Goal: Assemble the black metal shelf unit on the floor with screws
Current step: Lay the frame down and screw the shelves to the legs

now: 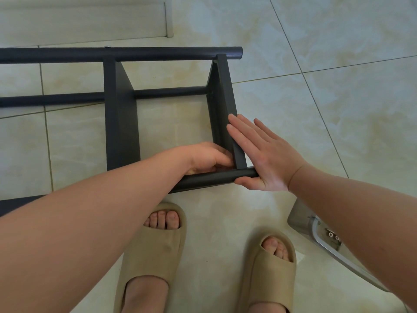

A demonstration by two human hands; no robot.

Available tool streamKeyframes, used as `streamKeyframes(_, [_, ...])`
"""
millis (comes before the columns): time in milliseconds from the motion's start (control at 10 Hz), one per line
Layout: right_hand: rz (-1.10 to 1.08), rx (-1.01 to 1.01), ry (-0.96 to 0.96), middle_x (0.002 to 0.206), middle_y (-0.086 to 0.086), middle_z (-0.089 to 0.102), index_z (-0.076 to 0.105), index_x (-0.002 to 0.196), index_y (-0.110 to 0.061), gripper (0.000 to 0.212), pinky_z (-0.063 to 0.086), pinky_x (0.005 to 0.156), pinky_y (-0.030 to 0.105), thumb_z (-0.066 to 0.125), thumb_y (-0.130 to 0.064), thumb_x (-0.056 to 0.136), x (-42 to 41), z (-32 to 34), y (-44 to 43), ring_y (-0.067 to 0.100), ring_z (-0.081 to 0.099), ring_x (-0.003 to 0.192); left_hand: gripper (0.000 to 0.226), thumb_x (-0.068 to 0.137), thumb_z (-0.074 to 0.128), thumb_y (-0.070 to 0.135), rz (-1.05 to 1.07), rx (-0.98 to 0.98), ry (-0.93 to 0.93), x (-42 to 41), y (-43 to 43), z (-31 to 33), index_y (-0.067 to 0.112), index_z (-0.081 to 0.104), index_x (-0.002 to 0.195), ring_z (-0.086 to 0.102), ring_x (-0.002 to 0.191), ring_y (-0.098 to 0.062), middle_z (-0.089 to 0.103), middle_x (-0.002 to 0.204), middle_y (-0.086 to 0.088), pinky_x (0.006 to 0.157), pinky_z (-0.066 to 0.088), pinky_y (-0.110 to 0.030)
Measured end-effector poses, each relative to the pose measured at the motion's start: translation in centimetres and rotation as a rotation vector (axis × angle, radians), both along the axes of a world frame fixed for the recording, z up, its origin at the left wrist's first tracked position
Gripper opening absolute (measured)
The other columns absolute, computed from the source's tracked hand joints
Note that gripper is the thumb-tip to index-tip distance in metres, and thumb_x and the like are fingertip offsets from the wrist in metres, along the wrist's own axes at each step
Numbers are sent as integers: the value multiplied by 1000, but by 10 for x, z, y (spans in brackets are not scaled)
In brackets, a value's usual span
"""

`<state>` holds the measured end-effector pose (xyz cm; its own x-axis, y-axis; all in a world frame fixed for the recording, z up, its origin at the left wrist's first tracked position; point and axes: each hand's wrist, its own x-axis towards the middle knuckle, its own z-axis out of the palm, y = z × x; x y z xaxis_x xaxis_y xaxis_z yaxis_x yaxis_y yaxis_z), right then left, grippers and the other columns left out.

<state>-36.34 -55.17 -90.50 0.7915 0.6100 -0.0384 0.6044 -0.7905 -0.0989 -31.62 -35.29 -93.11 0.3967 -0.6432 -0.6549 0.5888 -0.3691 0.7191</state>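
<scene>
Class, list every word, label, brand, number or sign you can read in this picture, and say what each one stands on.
None can be read.
The black shelf frame is plain, with no label or brand mark showing.
The beige slippers show no logo.
The grey object at the lower right has small metal fittings, but no letters or numbers can be made out on it.
The floor tiles carry only a marbled pattern.

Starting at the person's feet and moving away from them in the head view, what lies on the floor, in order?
Beige sandals → nearest black tube → middle black rod → far black tube → white trim along the far edge.
</scene>
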Motion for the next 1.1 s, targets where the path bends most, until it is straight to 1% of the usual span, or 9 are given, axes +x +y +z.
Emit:
streamKeyframes(200, [-1,-2,7,168,16,10,18,159,0,102,19,124,54,42,-71,90,0,0,0,32,9,156,23,92,53,-9,10,-75,90,2,1,-2,6,69,85,66,75,-25,69,79,-12,89,51,-41])
streamKeyframes(300, [0,-7,12,168,16,9,17,159,0,102,19,124,55,42,-71,90,0,1,0,32,8,156,24,94,49,-6,12,-71,134,2,0,1,7,67,85,65,78,-24,69,81,-11,86,51,-41])
streamKeyframes(400, [3,-8,12,168,16,10,17,159,1,102,19,124,55,40,-71,91,0,0,0,33,8,156,17,96,53,13,-72,13,150,2,0,3,6,69,95,62,70,-20,67,79,-9,66,52,-33])
streamKeyframes(500, [3,-7,16,168,16,10,17,159,1,102,18,124,54,40,-71,91,0,0,0,33,8,156,13,92,61,15,-82,50,74,1,0,4,6,68,97,63,67,-21,67,75,-8,65,53,-32])
streamKeyframes(600, [4,-13,16,168,16,9,17,159,1,102,17,125,54,41,-71,91,0,1,0,32,7,156,22,75,68,16,-42,13,-3,1,0,2,4,70,93,65,81,-30,69,83,-16,83,54,-43])
streamKeyframes(700, [2,-8,13,168,16,10,18,159,1,102,18,124,55,41,-71,91,0,1,0,32,8,156,26,68,66,14,-12,-20,23,1,0,-1,4,71,91,64,90,-32,68,90,-19,96,50,-46])
streamKeyframes(900, [1,-8,13,168,16,10,18,159,1,102,18,124,54,41,-71,90,0,1,0,32,8,156,13,85,59,-2,13,-89,109,3,0,-4,4,68,92,65,85,-28,68,90,-16,93,50,-43])
streamKeyframes(1000, [1,-5,10,168,16,10,18,159,1,102,18,124,55,41,-71,90,0,1,1,33,9,156,18,96,51,3,20,-63,135,3,-1,-2,6,68,92,66,78,-22,70,83,-9,79,55,-36])
streamKeyframes(1100, [0,-1,9,168,16,11,18,159,1,102,19,124,55,41,-71,90,-1,1,1,33,10,156,15,95,59,17,-53,34,103,1,-1,3,8,70,99,65,70,-19,69,79,-7,66,55,-31])
